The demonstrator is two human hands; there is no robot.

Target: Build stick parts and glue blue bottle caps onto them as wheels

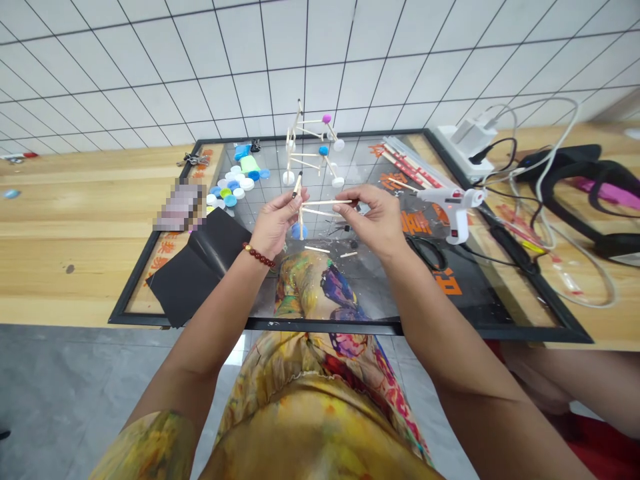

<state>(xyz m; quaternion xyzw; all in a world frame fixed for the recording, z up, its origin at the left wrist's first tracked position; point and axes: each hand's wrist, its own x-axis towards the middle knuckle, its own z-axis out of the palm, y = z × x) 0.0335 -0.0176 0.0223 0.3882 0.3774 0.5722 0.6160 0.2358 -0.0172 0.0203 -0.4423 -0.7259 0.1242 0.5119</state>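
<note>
My left hand (273, 223), with a beaded bracelet at the wrist, is closed on a small frame of pale wooden sticks (301, 223). One stick of the frame ends in a dark tip, and a blue cap (299, 231) shows at its lower end. Between the thumb and fingers of my right hand (376, 217) is the end of a thin wooden stick (327, 202), whose other end meets the frame. Behind my hands stand similar stick models (305, 160) with white cap wheels and blue and pink pieces. Two loose sticks (317, 250) lie below my hands.
A white glue gun (455, 210) stands right of my right hand, near black scissors (427, 253). Bottle caps (233, 185) and a black sheet (200, 263) lie left. Farther right are a power strip (463, 150), cables and black straps. Another person's arm (575, 383) shows at lower right.
</note>
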